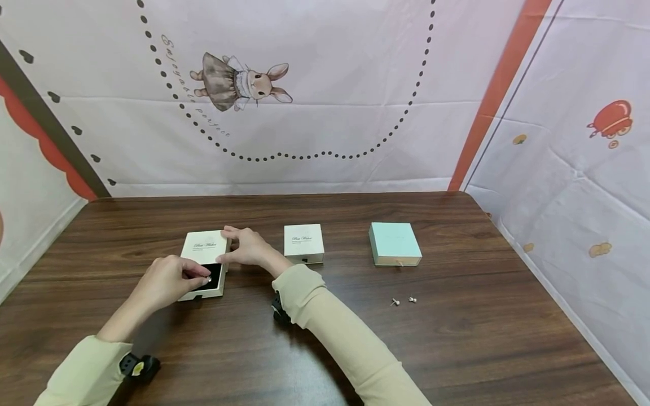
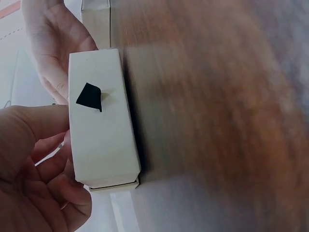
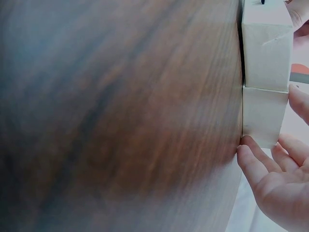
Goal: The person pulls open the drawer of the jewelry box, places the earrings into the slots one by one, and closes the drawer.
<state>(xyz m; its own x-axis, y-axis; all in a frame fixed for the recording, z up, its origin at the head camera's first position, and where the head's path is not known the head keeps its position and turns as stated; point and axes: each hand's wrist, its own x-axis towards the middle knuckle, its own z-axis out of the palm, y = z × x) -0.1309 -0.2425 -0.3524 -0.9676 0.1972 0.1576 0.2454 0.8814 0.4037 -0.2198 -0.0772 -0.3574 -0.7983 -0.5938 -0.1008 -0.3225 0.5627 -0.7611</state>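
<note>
A small cream gift box (image 1: 200, 243) with a printed lid stands on the left of the table, its drawer (image 1: 215, 292) pulled out toward me. Black lining (image 1: 217, 270) fills the drawer, and a black ribbon tab (image 2: 90, 96) sticks out of its front. Over the lining, my left hand (image 1: 163, 282) pinches a small shiny stud earring (image 1: 209, 278), mostly hidden by the fingertips. My right hand (image 1: 249, 248) grips the sleeve of the box at its right side and far end; its fingers (image 3: 256, 162) curl about that end in the right wrist view.
A second cream box (image 1: 303, 239) stands right of my right hand, closed. Farther right is a closed mint-green box (image 1: 395, 239) with a small pull tab. Nearer me lie two stud earrings, one (image 1: 395, 302) beside the other (image 1: 412, 300). Printed cloth (image 1: 330, 124) hangs behind the table.
</note>
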